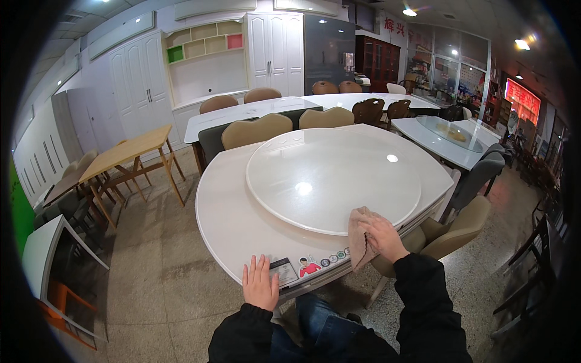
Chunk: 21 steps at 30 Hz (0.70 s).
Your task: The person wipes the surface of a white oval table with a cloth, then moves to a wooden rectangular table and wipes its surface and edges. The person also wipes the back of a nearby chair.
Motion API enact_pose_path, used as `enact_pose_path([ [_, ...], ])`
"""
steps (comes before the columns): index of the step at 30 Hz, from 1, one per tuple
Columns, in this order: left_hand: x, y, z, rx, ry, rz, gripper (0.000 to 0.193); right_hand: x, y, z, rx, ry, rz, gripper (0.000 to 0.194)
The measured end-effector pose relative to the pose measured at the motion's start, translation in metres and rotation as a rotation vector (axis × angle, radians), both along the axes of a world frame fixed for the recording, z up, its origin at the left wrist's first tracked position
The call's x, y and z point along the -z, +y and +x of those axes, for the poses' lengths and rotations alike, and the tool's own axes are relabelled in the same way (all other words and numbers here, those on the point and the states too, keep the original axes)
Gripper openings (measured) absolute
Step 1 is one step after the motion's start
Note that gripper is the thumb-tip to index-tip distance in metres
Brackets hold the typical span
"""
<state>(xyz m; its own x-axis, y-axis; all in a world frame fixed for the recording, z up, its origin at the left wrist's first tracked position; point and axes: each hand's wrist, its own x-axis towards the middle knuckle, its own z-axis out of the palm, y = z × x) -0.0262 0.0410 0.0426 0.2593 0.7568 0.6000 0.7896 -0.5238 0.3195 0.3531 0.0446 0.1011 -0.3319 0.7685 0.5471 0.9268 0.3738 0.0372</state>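
Note:
My right hand (381,233) grips a brownish-pink cloth (361,254) at the near right edge of a white dining table (227,204). The cloth lies over the near rim of the round, glossy turntable (336,177) and hangs down past the table's edge. With fingers spread, my left hand (261,283) rests palm down on the table's near edge and holds nothing. Beside its fingers is a dark-framed label (285,271) bearing writing. A sticker of a figure in red (309,267) and a row of small round stickers (333,259) run along the edge towards the cloth.
Beige chairs stand behind the table (258,130) and at its right (458,227). A wooden table (127,152) is at the left, with a white-topped one (41,245) nearer. Another white table with a glass turntable (449,131) stands at the back right.

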Motion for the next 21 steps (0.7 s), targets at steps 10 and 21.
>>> enact_pose_path([
  [10,-0.001,0.000,0.003,-0.006,-0.021,0.014,0.046,-0.003,0.012,-0.019,-0.028,-0.166,0.047,0.043],
  [21,0.000,0.001,0.002,-0.013,0.014,0.017,0.046,0.020,0.065,-0.100,-0.041,-0.132,0.179,0.044],
])
